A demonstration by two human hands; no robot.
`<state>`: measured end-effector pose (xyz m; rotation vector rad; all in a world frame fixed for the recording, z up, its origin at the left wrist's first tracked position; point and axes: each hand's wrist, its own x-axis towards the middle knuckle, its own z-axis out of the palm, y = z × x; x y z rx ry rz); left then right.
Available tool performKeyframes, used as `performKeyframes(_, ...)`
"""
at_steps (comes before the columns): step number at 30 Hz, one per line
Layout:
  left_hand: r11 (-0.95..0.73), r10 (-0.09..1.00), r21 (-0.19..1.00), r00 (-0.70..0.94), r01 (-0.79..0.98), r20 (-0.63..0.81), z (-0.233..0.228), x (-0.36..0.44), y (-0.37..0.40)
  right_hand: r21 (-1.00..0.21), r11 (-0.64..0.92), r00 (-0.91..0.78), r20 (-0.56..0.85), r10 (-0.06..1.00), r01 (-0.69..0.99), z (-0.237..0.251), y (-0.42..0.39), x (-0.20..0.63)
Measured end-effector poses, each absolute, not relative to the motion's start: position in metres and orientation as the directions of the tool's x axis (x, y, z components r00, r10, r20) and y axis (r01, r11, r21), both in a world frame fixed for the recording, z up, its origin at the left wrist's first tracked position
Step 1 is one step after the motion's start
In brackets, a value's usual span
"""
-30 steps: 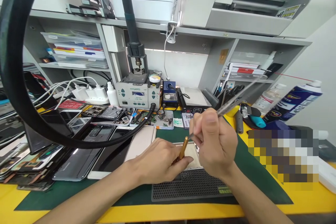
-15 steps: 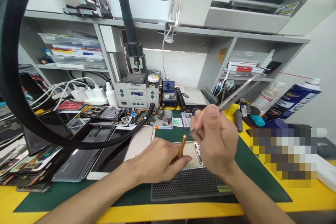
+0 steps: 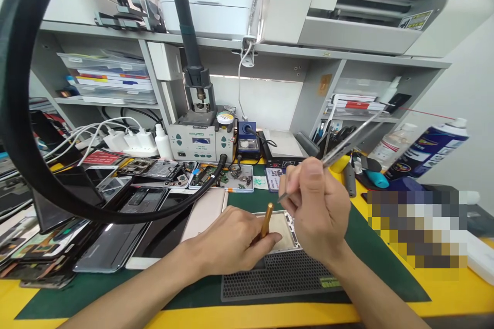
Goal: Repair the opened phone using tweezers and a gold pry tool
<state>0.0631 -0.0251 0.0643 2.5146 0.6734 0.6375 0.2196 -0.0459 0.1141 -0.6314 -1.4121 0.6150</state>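
Where the two hands meet over the dark perforated mat on the green-covered worktop, a pale gold phone frame lies flat, its open back showing a beige panel edged with small parts. The left hand is closed around a brass-coloured screwdriver, which stands tilted with its tip hidden behind the fingers. The right hand pinches slim metal tweezers, the points just above the frame's upper edge and the long end blurred. Both hands cover much of the frame, so its lower half cannot be made out. A mosaic patch hides things at the right.
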Motion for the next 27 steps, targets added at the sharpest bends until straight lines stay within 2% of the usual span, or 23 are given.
performKeyframes(7, -0.775, 0.550, 0.537, 0.774, 0.333, 0.312, 0.0626, 0.0632, -0.0242, -0.726, 0.683, 0.018, 0.686, 0.727, 0.083, 0.1105, -0.0462, 0.2212)
performKeyframes(27, -0.764, 0.555, 0.553, 0.777, 0.333, 0.298, 0.0630, 0.0631, -0.0258, -0.707, 0.703, 0.026, 0.706, 0.707, 0.078, 0.1065, -0.0450, 0.2207)
